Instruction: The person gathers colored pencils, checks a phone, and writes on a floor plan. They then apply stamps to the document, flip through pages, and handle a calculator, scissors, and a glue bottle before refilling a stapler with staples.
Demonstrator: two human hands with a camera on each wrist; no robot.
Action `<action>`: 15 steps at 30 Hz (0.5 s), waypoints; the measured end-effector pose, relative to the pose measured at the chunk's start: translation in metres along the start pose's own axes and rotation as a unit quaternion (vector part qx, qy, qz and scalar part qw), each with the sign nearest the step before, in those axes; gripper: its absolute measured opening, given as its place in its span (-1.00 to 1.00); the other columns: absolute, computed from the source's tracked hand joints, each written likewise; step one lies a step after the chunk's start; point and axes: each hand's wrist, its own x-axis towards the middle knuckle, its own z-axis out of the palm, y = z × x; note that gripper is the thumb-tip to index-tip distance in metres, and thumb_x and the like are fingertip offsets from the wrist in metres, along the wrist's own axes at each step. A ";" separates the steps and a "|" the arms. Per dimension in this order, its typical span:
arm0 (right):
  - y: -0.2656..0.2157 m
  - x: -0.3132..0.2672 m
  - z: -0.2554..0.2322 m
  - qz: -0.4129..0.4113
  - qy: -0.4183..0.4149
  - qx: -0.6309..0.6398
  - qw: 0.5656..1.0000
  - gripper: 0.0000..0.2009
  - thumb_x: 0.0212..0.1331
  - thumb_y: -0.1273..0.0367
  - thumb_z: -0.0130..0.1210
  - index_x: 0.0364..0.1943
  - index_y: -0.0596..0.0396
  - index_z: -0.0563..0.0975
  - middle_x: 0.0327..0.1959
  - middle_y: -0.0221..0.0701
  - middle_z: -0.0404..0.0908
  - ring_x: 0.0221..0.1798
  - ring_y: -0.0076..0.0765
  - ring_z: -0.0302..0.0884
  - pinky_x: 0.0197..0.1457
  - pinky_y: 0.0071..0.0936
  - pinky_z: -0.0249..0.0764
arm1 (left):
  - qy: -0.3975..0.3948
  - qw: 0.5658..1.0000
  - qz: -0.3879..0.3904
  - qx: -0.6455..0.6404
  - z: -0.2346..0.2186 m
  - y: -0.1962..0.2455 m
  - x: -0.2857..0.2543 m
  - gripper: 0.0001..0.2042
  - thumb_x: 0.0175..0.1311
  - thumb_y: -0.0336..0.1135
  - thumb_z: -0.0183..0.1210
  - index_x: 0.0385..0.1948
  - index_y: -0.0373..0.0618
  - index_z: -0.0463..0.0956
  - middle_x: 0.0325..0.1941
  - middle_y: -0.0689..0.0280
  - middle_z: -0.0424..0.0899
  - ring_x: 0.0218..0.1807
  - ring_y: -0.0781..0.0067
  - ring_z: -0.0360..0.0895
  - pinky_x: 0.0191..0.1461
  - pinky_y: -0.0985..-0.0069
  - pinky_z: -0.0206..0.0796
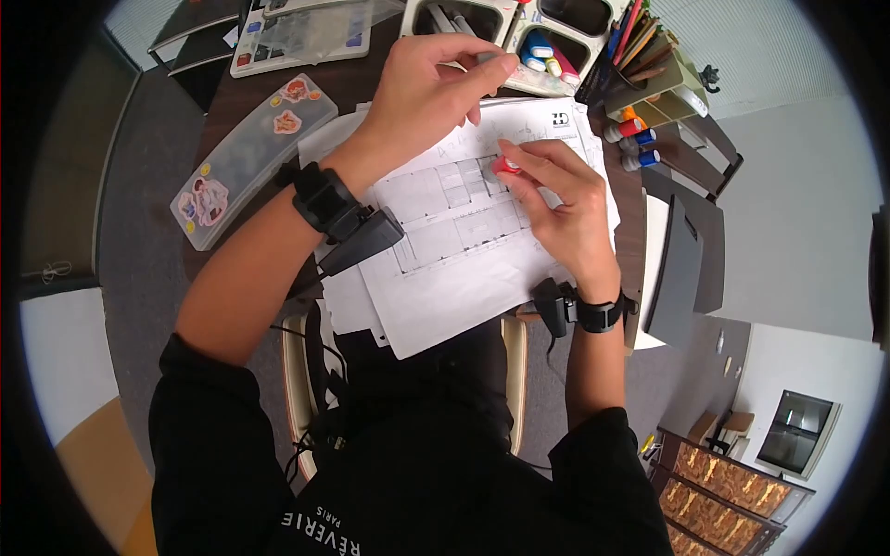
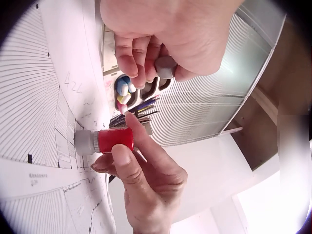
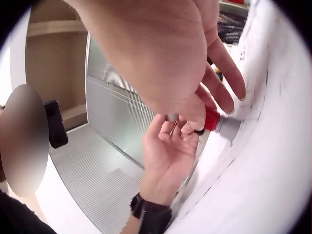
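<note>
My left hand (image 1: pixel 428 91) is raised over the far edge of the papers and pinches a small grey round cap (image 2: pixel 166 67) between thumb and fingers. Lower and to the right, my right hand (image 1: pixel 570 202) grips a small red stamp (image 2: pixel 115 140) by its red upper part, thumb on one side and fingers on the other. The stamp's grey end (image 2: pixel 85 142) faces down, right at the printed floor plan sheet (image 1: pixel 436 296). In the right wrist view, my right palm hides part of the stamp.
Beyond the papers stands a white organizer (image 1: pixel 542 88) with markers. Similar small stamps (image 1: pixel 640 159) with red or blue parts lie on the right, near a pencil holder (image 1: pixel 640 65). A translucent pencil case (image 1: pixel 255 162) with stickers lies left, a white-framed box (image 1: pixel 301 42) behind it.
</note>
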 end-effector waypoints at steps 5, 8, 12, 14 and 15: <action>0.000 -0.004 -0.001 0.022 0.011 0.028 0.999 -0.71 0.08 0.52 0.36 -0.06 0.07 0.72 -0.21 -0.27 0.67 -0.31 -0.26 0.65 -0.25 -0.43 0.57 | -0.006 1.000 -0.012 -0.002 0.002 0.004 0.002 -0.69 0.37 -0.20 0.26 -0.08 -0.30 0.66 -0.42 0.24 0.69 -0.54 0.62 0.55 -0.53 0.66 0.31; 0.001 -0.011 -0.005 0.040 0.030 0.041 0.998 -0.71 0.11 0.54 0.34 -0.04 0.10 0.71 -0.17 -0.29 0.70 -0.29 -0.39 0.66 -0.22 -0.47 0.58 | -0.004 1.000 -0.010 -0.008 0.000 0.002 0.000 -0.68 0.38 -0.20 0.26 -0.06 -0.30 0.65 -0.40 0.23 0.69 -0.53 0.62 0.55 -0.52 0.67 0.31; 0.010 -0.026 -0.018 0.163 0.284 0.215 0.920 -0.68 0.29 0.51 0.22 0.11 0.31 0.57 -0.17 -0.25 0.71 -0.25 -0.47 0.67 -0.16 -0.51 0.63 | -0.033 0.999 -0.002 -0.024 0.000 0.006 0.001 -0.68 0.44 -0.21 0.19 0.01 -0.29 0.62 -0.40 0.26 0.67 -0.50 0.63 0.56 -0.49 0.66 0.34; 0.015 -0.039 -0.023 0.187 0.368 0.357 0.838 -0.72 0.34 0.46 0.17 0.08 0.29 0.58 -0.25 -0.28 0.72 -0.32 -0.46 0.67 -0.19 -0.50 0.63 | -0.047 0.998 -0.001 -0.037 0.002 0.006 0.002 -0.68 0.47 -0.22 0.15 0.04 -0.29 0.61 -0.42 0.29 0.65 -0.49 0.63 0.56 -0.48 0.66 0.35; 0.016 -0.046 -0.021 0.185 0.371 0.357 0.837 -0.72 0.34 0.46 0.17 0.08 0.29 0.58 -0.25 -0.28 0.72 -0.32 -0.46 0.67 -0.19 -0.50 0.63 | -0.064 0.997 -0.004 -0.048 0.002 0.006 0.002 -0.68 0.50 -0.22 0.11 0.07 -0.29 0.59 -0.44 0.32 0.61 -0.47 0.64 0.54 -0.46 0.65 0.36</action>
